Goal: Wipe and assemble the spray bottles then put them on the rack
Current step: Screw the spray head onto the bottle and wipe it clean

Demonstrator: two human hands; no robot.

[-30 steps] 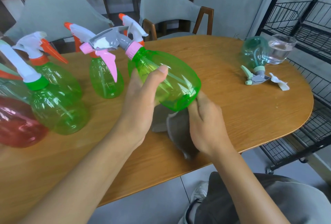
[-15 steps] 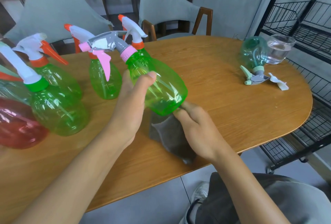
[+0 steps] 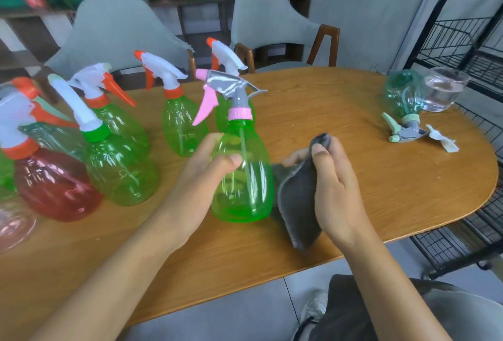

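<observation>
At counter point(image 3: 381, 177) near edge: green spray bottle point(image 3: 242, 177), upright, pink-and-grey trigger head
Left hand point(image 3: 201, 188): fingers curled round the bottle's body
Right hand point(image 3: 334, 191): fingers pinching grey cloth point(image 3: 296, 199), just beside the bottle
Far right: black wire rack point(image 3: 462, 41)

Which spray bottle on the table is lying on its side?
The pale teal bottle at the far right, beside the glass of water; the others stand upright.
</observation>
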